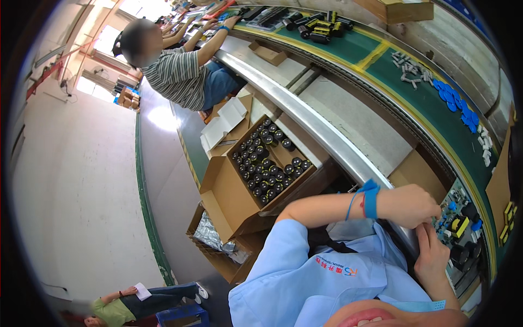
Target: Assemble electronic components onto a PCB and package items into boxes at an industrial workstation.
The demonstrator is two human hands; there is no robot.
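At the right, both my hands meet at the near edge of a circuit board (451,210), which lies on the work line with black cylinders, a yellow-and-black part and blue parts on it. My left hand (408,206), with a blue strap at its wrist, is closed, its fingertips pinched together over the board's edge. Just below it, my right hand (432,255) has its fingers drawn together, their tips close to the left hand's. Whatever lies between the fingertips is hidden or too small to name.
Blue discs (456,103), grey pieces (408,70) and black-and-yellow parts (321,27) lie along the green belt (378,66). Beside the metal rail (313,120) stands an open cardboard box (231,193) of black cylinders. A co-worker (177,76) sits farther up the line.
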